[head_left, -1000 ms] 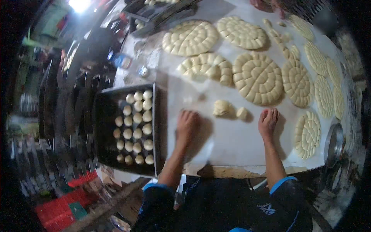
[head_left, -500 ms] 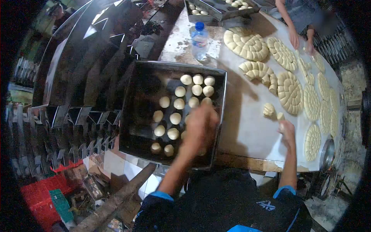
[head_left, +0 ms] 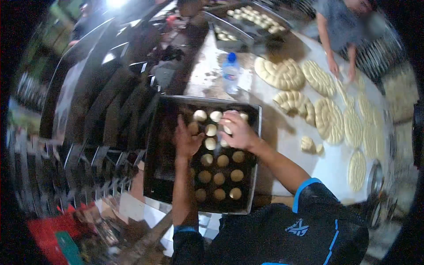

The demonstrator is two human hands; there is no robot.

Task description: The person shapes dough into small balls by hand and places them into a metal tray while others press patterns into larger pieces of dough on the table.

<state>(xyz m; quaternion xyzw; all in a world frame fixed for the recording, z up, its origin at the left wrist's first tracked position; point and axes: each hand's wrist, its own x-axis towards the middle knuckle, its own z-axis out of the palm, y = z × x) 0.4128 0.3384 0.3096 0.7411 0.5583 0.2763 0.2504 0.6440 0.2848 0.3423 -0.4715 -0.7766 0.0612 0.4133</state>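
A dark metal baking tray (head_left: 161,176) holds several round dough balls (head_left: 219,178) in rows. Both my hands are over its far half. My left hand (head_left: 185,140) hovers with fingers apart, its fingertips touching a ball near the tray's middle. My right hand (head_left: 237,131) reaches across from the right and is curled around a pale dough ball (head_left: 227,128) among the far rows. Two small dough lumps (head_left: 308,144) lie on the white tabletop (head_left: 329,165) to the right of the tray.
Several spiral rounds of cut dough (head_left: 330,118) cover the table's right and far side. A water bottle (head_left: 230,73) stands beyond the tray. Another person (head_left: 340,26) works at the far end, hands on the dough. More filled trays (head_left: 254,17) and stacked empty trays (head_left: 101,110) lie behind and left.
Both my hands left the tabletop, where they were rolling dough, and moved left over the tray. The view swung left toward the tray, and the right hand brought a ball with it.
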